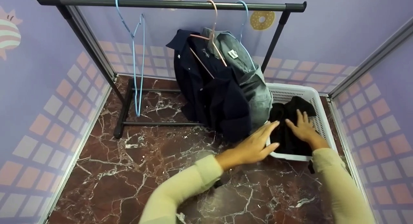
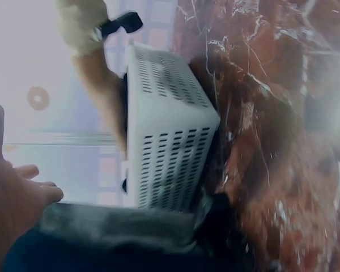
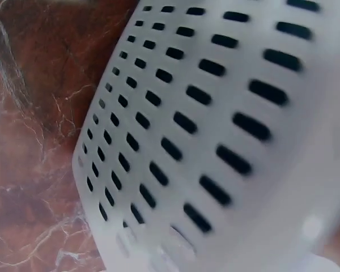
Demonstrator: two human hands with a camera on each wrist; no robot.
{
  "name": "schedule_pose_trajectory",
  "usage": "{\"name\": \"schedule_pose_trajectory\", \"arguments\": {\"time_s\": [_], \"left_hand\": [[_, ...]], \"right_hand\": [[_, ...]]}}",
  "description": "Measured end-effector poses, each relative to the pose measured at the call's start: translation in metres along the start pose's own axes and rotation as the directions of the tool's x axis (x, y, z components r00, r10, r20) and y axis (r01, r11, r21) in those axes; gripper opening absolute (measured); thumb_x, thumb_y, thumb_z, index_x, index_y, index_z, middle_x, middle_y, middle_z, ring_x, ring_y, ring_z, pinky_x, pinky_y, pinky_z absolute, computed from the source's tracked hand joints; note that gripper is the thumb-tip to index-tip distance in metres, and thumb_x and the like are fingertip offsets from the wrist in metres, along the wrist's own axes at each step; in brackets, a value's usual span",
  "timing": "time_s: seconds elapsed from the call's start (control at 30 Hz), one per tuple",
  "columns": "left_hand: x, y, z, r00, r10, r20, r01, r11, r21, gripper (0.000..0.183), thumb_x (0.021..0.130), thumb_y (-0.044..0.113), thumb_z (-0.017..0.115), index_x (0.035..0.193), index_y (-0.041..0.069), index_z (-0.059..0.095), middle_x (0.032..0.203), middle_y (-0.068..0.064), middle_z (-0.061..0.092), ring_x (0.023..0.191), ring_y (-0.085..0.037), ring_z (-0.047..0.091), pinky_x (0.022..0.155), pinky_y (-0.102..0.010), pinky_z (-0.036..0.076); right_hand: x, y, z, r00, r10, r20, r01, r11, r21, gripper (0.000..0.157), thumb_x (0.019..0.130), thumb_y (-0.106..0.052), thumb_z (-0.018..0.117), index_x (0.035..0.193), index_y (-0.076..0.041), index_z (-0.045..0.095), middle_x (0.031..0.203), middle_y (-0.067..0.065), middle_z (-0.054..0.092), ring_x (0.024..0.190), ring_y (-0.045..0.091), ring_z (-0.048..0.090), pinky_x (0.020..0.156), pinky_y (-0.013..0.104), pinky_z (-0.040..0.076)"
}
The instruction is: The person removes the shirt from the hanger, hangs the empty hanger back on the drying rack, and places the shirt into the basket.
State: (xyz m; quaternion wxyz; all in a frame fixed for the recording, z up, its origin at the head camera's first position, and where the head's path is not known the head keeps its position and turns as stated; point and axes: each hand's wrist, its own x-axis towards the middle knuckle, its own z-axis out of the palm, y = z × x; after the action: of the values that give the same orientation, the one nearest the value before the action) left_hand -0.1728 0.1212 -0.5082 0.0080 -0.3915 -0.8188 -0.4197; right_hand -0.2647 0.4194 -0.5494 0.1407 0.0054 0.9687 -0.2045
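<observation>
In the head view, a white perforated basket point(image 1: 288, 157) on the floor holds black clothing point(image 1: 287, 141). My right hand point(image 1: 302, 128) reaches inside with its fingers spread over the black cloth, apparently resting on it. Beside the basket's left rim is my left hand point(image 1: 255, 147), its fingers stretched out and nothing in its grasp. Just beyond that hand hang a navy shirt point(image 1: 234, 104) on a pink hanger point(image 1: 212, 36) and a grey-green shirt point(image 1: 259, 91) on a blue hanger point(image 1: 246, 12). The right wrist view is filled by the basket's slotted wall; the right hand is hidden there.
A dark metal clothes rack point(image 1: 180, 4) spans the back, its base bars low on the left. One bare blue hanger point(image 1: 134, 56) hangs at its left. Patterned lilac walls point(image 1: 371, 120) enclose the brown marbled floor point(image 1: 129, 178) on the left, back and right.
</observation>
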Motion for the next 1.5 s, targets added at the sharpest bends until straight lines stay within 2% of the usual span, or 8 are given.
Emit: {"name": "schedule_pose_trajectory", "arguments": {"time_s": [0.27,0.53,0.7,0.8,0.9,1.2,1.4,1.5], "left_hand": [[-0.051,-0.003,-0.044,0.998,0.058,-0.038,-0.059,0.998,-0.018,0.062,0.108,0.038,0.049,0.162,0.014,0.031,0.165,-0.011,0.039,0.154,-0.023,0.036,0.126,-0.036,0.03],[-0.086,-0.025,-0.078,0.966,0.146,-0.211,-0.146,0.989,0.015,0.049,0.104,0.022,0.055,0.148,0.0,0.048,0.148,-0.015,0.057,0.139,-0.026,0.053,0.121,-0.035,0.04],[-0.104,-0.04,-0.095,0.948,0.107,-0.298,-0.103,0.994,0.031,0.044,0.103,0.019,0.058,0.143,0.0,0.052,0.14,-0.014,0.061,0.131,-0.024,0.059,0.114,-0.034,0.048],[-0.111,-0.049,-0.103,0.94,0.088,-0.33,-0.077,0.996,0.045,0.043,0.103,0.019,0.058,0.142,-0.001,0.053,0.137,-0.013,0.063,0.126,-0.024,0.061,0.111,-0.034,0.05],[-0.114,-0.059,-0.108,0.93,0.072,-0.361,-0.056,0.997,0.054,0.043,0.103,0.018,0.058,0.141,-0.002,0.053,0.134,-0.014,0.064,0.121,-0.025,0.062,0.108,-0.038,0.052],[-0.121,-0.09,-0.112,0.905,-0.034,-0.424,0.051,0.998,0.028,0.04,0.103,0.013,0.059,0.14,-0.002,0.053,0.128,-0.017,0.066,0.112,-0.033,0.067,0.1,-0.045,0.056],[-0.123,-0.107,-0.115,0.89,-0.072,-0.451,0.105,0.993,0.049,0.041,0.103,0.011,0.06,0.14,-0.004,0.053,0.127,-0.018,0.065,0.113,-0.035,0.067,0.1,-0.046,0.056],[-0.125,-0.111,-0.12,0.885,-0.089,-0.456,0.135,0.989,0.068,0.042,0.103,0.013,0.06,0.141,-0.003,0.052,0.129,-0.017,0.065,0.116,-0.033,0.065,0.103,-0.043,0.054]], "right_hand": [[0.01,0.004,0.007,0.991,0.007,0.133,-0.007,1.0,0.003,0.092,0.109,-0.054,0.034,0.158,0.013,-0.006,0.159,0.047,-0.013,0.143,0.073,-0.009,0.118,0.079,-0.002],[0.005,-0.007,-0.007,0.999,0.006,0.045,-0.001,0.992,-0.126,0.1,0.104,-0.065,0.039,0.163,0.0,-0.008,0.164,0.039,-0.01,0.142,0.074,-0.006,0.112,0.086,0.005],[0.003,-0.031,-0.016,0.982,-0.179,-0.059,0.157,0.95,-0.268,0.096,0.102,-0.061,0.05,0.167,-0.013,-0.002,0.171,0.028,-0.005,0.149,0.067,-0.002,0.109,0.089,0.004],[0.005,-0.045,-0.012,0.954,-0.301,-0.013,0.277,0.892,-0.357,0.092,0.102,-0.06,0.051,0.167,-0.016,0.004,0.173,0.022,-0.003,0.152,0.062,0.001,0.11,0.088,0.005],[0.009,-0.053,-0.003,0.937,-0.337,0.085,0.342,0.85,-0.401,0.087,0.103,-0.059,0.048,0.167,-0.013,0.01,0.174,0.019,0.0,0.153,0.059,0.003,0.111,0.088,0.009],[0.019,-0.06,0.011,0.947,-0.174,0.272,0.283,0.849,-0.445,0.079,0.107,-0.048,0.047,0.162,0.002,0.021,0.173,0.019,0.008,0.152,0.058,0.01,0.11,0.086,0.018],[0.021,-0.064,0.007,0.955,-0.233,0.186,0.291,0.862,-0.415,0.086,0.104,-0.044,0.057,0.164,-0.001,0.014,0.171,0.025,0.009,0.15,0.061,0.013,0.112,0.084,0.019],[0.016,-0.068,0.006,0.928,-0.36,0.095,0.361,0.811,-0.46,0.085,0.1,-0.038,0.065,0.161,0.001,0.021,0.169,0.027,0.016,0.152,0.057,0.017,0.115,0.082,0.017]]}}
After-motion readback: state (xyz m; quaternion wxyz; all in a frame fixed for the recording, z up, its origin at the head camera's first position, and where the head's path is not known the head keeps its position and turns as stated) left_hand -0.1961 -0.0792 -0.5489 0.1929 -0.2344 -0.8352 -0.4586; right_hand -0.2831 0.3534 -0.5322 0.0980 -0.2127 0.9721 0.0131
